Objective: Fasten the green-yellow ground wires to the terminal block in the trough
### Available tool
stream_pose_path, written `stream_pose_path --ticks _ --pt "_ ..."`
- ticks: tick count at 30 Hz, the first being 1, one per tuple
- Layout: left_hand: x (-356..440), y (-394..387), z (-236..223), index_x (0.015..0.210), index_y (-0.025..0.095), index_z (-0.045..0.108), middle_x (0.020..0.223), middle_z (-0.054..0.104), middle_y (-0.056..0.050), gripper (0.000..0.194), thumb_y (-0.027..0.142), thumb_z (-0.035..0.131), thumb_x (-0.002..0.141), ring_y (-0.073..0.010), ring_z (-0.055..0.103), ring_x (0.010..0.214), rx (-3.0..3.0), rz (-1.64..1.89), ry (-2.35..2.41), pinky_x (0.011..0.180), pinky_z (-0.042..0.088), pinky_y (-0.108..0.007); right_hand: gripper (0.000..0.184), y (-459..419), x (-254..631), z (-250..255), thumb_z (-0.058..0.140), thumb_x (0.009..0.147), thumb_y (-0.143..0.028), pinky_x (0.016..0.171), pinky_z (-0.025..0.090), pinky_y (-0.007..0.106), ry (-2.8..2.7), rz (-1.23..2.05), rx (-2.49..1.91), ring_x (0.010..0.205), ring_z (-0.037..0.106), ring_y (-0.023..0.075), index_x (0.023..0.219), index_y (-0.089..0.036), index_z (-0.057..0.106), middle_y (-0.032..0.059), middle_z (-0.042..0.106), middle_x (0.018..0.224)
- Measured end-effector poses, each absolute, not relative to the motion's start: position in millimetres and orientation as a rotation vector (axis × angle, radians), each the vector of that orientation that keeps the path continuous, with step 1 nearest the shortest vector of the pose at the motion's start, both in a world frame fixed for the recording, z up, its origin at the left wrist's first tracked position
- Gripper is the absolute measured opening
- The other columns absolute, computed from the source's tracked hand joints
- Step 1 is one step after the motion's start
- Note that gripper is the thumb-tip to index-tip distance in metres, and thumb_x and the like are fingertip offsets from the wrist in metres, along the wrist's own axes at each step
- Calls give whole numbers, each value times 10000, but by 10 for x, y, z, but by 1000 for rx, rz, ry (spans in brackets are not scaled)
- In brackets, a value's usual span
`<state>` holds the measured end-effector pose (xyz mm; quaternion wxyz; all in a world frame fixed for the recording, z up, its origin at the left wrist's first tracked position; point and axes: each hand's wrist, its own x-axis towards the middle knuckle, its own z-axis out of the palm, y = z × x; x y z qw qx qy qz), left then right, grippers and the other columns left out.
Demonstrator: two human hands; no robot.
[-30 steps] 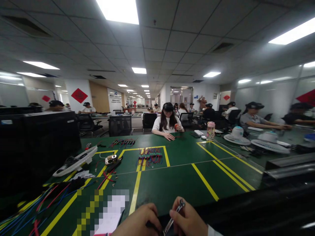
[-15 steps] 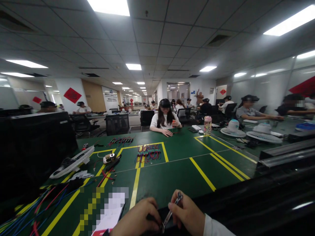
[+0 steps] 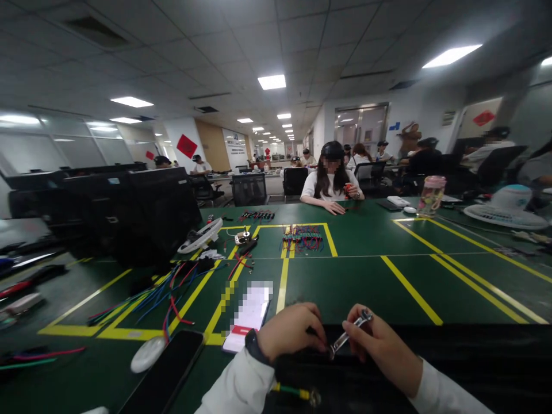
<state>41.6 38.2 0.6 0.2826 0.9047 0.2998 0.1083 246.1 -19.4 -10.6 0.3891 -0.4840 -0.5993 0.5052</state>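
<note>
The green table [image 3: 353, 287] stretches away toward twelve o'clock, with a dark black surface [image 3: 457, 356] along its near edge, at six. Just above this surface, the right hand [image 3: 388, 348] comes in from about four o'clock, its thumb and fingers closed on the upper part of the shank of a metal wrench [image 3: 342, 341]. The left hand [image 3: 291, 330] comes from about eight, its fingertips curled beside the wrench's lower end; whether they pinch anything, I cannot tell.

The wrench should feel stiff and modestly heavy for its slimness, hard to damage, but its smooth, shiny shank may slip or roll. Mid-shank, pinched flat between thumb and forefinger, looks the best hold. Its long axis slants, the upper head toward one to two o'clock, the lower end toward seven to eight. A smaller yellow-and-green wire [image 3: 293, 391] lies near, at its seven o'clock.
</note>
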Motion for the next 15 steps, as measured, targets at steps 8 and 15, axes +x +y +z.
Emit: stream_pose_path --ticks 8,15 --pt "376 372 58 891 298 697 1020 575 34 176 352 666 726 -136 559 894 2581 335 798 749 381 -199 318 -180 2471 -137 450 824 -506 492 393 245 -1603 1270 -1309 497 481 115 779 -191 440 -35 515 572" --pt "331 365 41 873 274 697 976 593 33 223 439 616 747 -117 566 849 2646 373 770 698 386 -191 326 -164 2451 -73 431 839 -507 550 410 256 -1678 1291 -1348 537 493 125 799 -188 484 -23 533 596"
